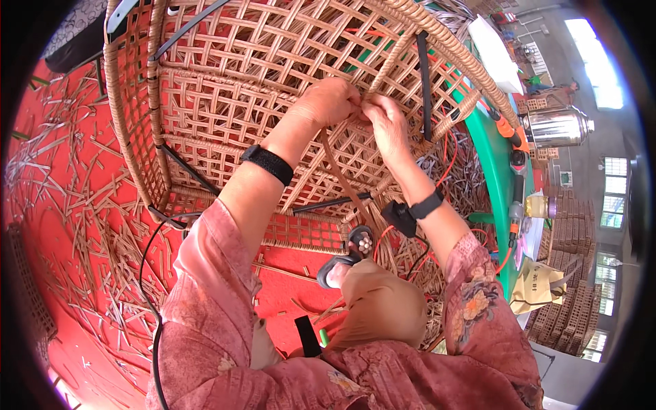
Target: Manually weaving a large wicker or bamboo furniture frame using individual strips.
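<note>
A large brown woven frame (225, 102), open-meshed with thick wrapped edges and dark metal bars, fills the upper middle of the view. Both my hands meet at one of its wrapped ribs. My left hand (326, 102) is closed, fingertips pinched together against the weave. Close beside it, my right hand (387, 126) also pinches at the same spot. A flat brown weaving strip (339, 171) hangs down from between the hands toward my feet. Its upper end is hidden by my fingers, so which hand grips it is hard to see.
Cut strips (102, 253) litter the red floor (75, 301) on the left. At right stands a green table (497, 178) bearing an orange-and-grey power tool (517, 184), a metal flask (557, 127) and a yellow paper bag (536, 287). Orange cords and more strips lie beneath it.
</note>
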Tool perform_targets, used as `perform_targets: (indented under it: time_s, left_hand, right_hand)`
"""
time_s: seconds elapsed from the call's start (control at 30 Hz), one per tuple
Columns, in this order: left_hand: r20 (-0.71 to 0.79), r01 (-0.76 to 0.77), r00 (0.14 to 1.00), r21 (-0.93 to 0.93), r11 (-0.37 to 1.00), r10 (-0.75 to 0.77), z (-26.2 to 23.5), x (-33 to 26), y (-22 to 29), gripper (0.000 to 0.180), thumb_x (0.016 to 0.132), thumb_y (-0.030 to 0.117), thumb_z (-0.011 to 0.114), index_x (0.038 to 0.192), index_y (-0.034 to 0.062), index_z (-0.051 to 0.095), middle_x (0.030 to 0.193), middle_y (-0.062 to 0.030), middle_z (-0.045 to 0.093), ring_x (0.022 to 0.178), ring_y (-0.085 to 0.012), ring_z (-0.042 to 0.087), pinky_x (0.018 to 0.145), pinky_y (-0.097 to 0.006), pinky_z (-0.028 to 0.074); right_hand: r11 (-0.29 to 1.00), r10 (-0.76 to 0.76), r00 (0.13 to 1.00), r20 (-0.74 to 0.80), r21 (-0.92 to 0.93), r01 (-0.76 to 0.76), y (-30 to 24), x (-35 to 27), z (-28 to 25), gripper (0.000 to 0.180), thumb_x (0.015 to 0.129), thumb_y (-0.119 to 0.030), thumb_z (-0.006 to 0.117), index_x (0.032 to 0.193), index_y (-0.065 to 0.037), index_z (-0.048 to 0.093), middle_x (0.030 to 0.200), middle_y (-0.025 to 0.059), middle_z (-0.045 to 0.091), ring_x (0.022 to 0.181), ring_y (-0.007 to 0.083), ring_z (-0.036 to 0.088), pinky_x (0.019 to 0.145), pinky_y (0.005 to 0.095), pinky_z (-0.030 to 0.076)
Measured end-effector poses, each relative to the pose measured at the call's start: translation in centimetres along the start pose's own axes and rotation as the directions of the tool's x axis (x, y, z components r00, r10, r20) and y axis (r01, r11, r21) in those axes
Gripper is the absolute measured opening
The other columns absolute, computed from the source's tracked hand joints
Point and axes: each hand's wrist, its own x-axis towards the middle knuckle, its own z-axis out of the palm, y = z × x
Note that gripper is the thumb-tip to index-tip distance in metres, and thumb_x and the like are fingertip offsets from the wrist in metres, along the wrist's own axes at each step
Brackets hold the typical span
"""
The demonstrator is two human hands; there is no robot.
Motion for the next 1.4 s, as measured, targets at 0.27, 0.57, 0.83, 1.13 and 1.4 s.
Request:
perform_targets:
  time_s: [0.27,0.57,0.83,1.13,1.4]
  left_hand:
    - [-0.118,-0.002,0.993,0.093,0.996,0.013,0.1,1.2,-1.0,0.016,0.079,0.019,0.064,0.09,0.0095,0.072,0.077,-0.0151,0.068,0.074,-0.0321,0.066,0.069,-0.04,0.053]
    - [-0.445,-0.009,0.886,0.269,0.963,0.133,0.7,-1.4,-1.3,0.017,0.081,0.021,0.067,0.092,0.0098,0.072,0.08,-0.0129,0.069,0.065,-0.0281,0.067,0.059,-0.037,0.052]
    - [-0.328,-0.046,0.928,0.373,0.927,0.178,0.8,0.2,0.2,0.016,0.079,0.02,0.069,0.086,0.0061,0.066,0.08,-0.0157,0.067,0.067,-0.0317,0.066,0.062,-0.041,0.052]
    - [-0.324,-0.08,0.928,0.314,0.946,0.186,0.4,-0.1,-0.9,0.012,0.085,0.02,0.061,0.088,0.0083,0.061,0.077,-0.0183,0.065,0.069,-0.0391,0.063,0.06,-0.048,0.049]
    - [-0.261,-0.082,0.955,0.232,0.969,0.143,-0.5,-0.3,-1.0,0.013,0.077,0.015,0.06,0.086,0.0085,0.067,0.083,-0.017,0.067,0.083,-0.0365,0.064,0.072,-0.047,0.05]
  right_hand:
    - [0.939,0.169,0.95,0.261,0.251,-0.236,-0.1,2.1,-0.9,0.011,0.089,-0.013,0.064,0.098,-0.007,0.063,0.09,0.0013,0.065,0.078,0.0096,0.06,0.065,0.0232,0.048]
    - [0.963,0.223,0.812,0.54,0.008,-0.269,1.0,3.2,0.2,0.021,0.084,-0.005,0.067,0.105,-0.007,0.066,0.098,0.0007,0.068,0.086,0.0101,0.062,0.077,0.0253,0.053]
    - [0.979,-0.2,0.846,0.494,0.136,0.152,4.9,5.9,-1.6,0.028,0.081,-0.024,0.072,0.103,-0.008,0.067,0.095,0.0102,0.069,0.089,0.0222,0.066,0.085,0.039,0.05]
    - [0.728,-0.053,0.832,0.553,-0.549,0.411,0.1,5.1,-2.5,0.031,0.076,-0.032,0.07,0.092,-0.006,0.067,0.077,0.0209,0.062,0.072,0.032,0.064,0.066,0.0416,0.051]
    - [0.665,0.034,0.849,0.527,-0.646,0.374,-3.0,4.3,-2.7,0.045,0.074,-0.04,0.076,0.085,0.001,0.064,0.078,0.0186,0.064,0.076,0.0327,0.065,0.069,0.0437,0.051]
